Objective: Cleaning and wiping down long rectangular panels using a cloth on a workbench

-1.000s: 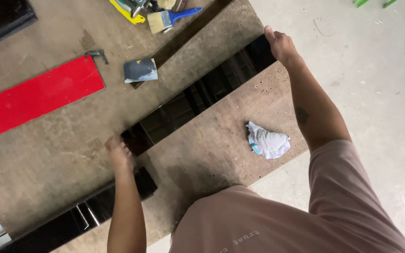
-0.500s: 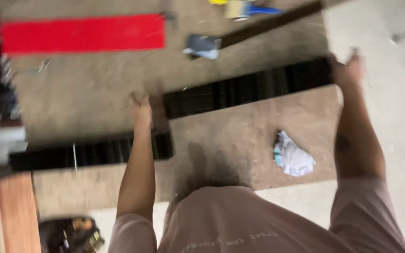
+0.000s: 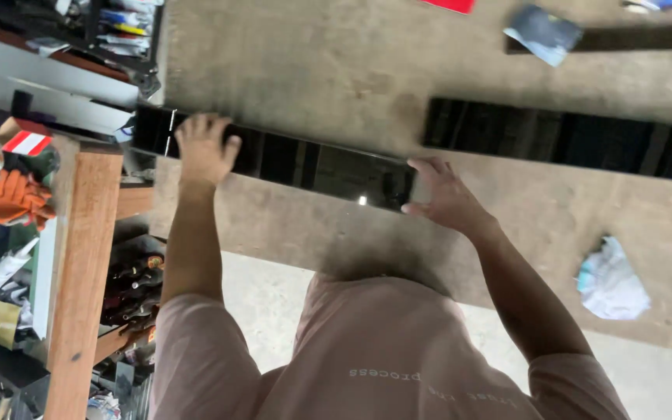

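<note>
A long glossy black strip (image 3: 313,159) lies across the brown worktop (image 3: 289,70). My left hand (image 3: 204,148) rests flat on its left part, fingers spread. My right hand (image 3: 445,194) presses against the strip's right end, fingers curled over the corner. A second glossy black strip (image 3: 569,140) lies further right, apart from both hands.
A crumpled white rag (image 3: 612,281) lies near the worktop's front right edge. A grey card (image 3: 542,33) and a dark bar (image 3: 631,39) sit at the back. A wooden beam (image 3: 83,264), orange gloves (image 3: 13,198) and cluttered shelves stand to the left.
The view has swung left. Both hands have left the right-hand strip and now lie on the left strip, left hand on its left part, right hand at its right end.
</note>
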